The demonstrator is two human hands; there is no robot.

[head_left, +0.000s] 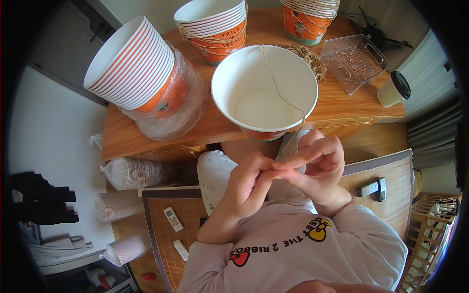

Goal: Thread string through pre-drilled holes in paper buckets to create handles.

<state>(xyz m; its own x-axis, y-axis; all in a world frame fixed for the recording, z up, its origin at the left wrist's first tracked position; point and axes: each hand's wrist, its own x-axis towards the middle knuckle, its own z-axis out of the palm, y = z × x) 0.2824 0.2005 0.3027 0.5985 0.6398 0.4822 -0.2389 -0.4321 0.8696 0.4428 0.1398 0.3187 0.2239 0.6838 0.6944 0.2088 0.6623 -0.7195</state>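
My left hand (247, 181) and my right hand (318, 167) meet in front of my chest, fingertips pinched together. A thin tan cord (279, 90) runs from the far rim of a white-lined paper bucket (244, 93), across its opening and over the near rim, down towards my fingers. Its end between the fingertips is too small to make out. The bucket stands at the table's near edge, its orange outside barely showing. Just behind it lies a bundle of loose tan cord (309, 59).
On the wooden table (342, 110) are a plastic-wrapped bucket stack (132, 68), two corded bucket stacks (212, 31) (310, 19), a clear tray with small pieces (354, 63) and a lidded cup (393, 89). Bagged cup stacks (134, 173) stand at left; remotes (173, 219) lie on the mat.
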